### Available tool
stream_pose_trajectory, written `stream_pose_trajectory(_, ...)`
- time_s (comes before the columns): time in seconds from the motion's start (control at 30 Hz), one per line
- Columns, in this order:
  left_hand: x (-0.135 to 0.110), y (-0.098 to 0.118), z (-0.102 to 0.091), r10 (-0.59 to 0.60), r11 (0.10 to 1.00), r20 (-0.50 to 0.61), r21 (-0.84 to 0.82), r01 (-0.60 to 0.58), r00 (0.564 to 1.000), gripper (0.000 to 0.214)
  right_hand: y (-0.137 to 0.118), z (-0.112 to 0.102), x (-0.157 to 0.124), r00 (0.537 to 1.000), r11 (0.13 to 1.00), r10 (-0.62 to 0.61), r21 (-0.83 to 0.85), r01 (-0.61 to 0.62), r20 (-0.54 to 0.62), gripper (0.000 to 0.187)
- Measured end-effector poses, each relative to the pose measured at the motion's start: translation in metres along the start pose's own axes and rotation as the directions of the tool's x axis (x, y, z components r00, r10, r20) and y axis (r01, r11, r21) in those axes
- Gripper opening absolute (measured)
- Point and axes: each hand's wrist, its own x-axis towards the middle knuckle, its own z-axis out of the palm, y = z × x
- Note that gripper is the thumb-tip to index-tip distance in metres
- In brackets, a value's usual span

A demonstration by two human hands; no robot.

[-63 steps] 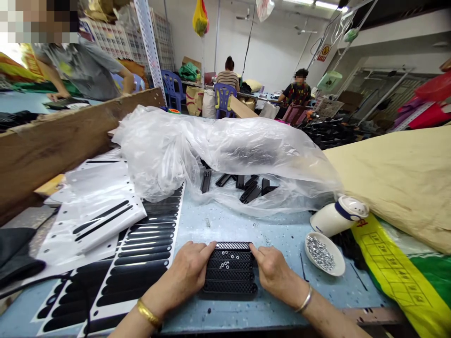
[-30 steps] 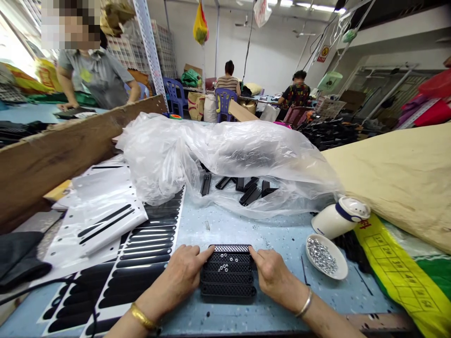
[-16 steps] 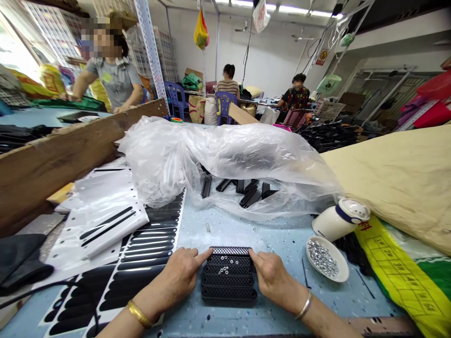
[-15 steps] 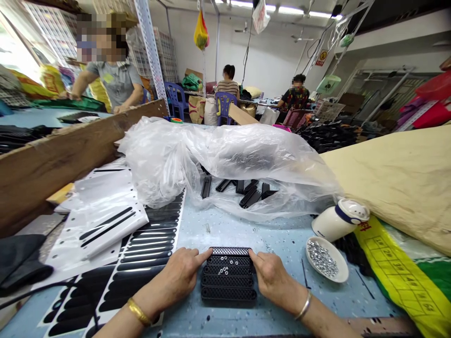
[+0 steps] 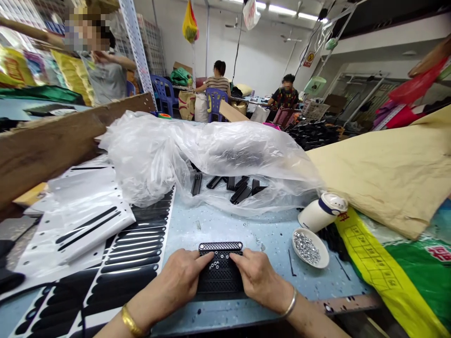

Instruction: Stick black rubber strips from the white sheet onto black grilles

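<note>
A block of black perforated plastic strips [image 5: 220, 272] lies side by side on the blue table [image 5: 218, 225] near its front edge, with a few small silver rings on top. My left hand [image 5: 179, 281] presses against the block's left side, fingers curled, forefinger on the strips. My right hand [image 5: 259, 279] holds the right side and partly covers the strips. Both hands squeeze the block between them.
A white dish of silver rings [image 5: 310, 247] and a tipped white cup [image 5: 322, 212] sit right. A clear plastic bag [image 5: 207, 155] over loose black strips [image 5: 243, 190] lies behind. Sticker sheets [image 5: 123, 253] lie left, a wooden board [image 5: 49, 141] beyond. Other people work at far tables.
My hands have closed further inward over the strip block, the right hand now covering more of it. The view has shifted a little; the person at back left has raised an arm.
</note>
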Motion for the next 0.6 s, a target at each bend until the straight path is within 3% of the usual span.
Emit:
stream_pose_trajectory(0.2,0.006,0.004,0.006,-0.010,0.997,0.085,0.079,0.003,0.996,0.058,-0.004,0.004,0.000,0.988,0.990,-0.033,-0.129,0.053,0.152,0.048)
stream_pose_trajectory(0.43,-0.004,-0.005,0.002,-0.030,0.989,0.082,0.150,0.017,0.996,0.063,-0.002,-0.009,0.001,0.972,0.967,-0.034,-0.239,0.091,0.231,0.052)
stream_pose_trajectory(0.6,-0.013,-0.009,-0.002,-0.058,0.989,0.124,0.144,0.039,0.991,0.067,0.002,-0.014,-0.003,0.981,0.964,-0.039,-0.252,0.088,0.192,0.051)
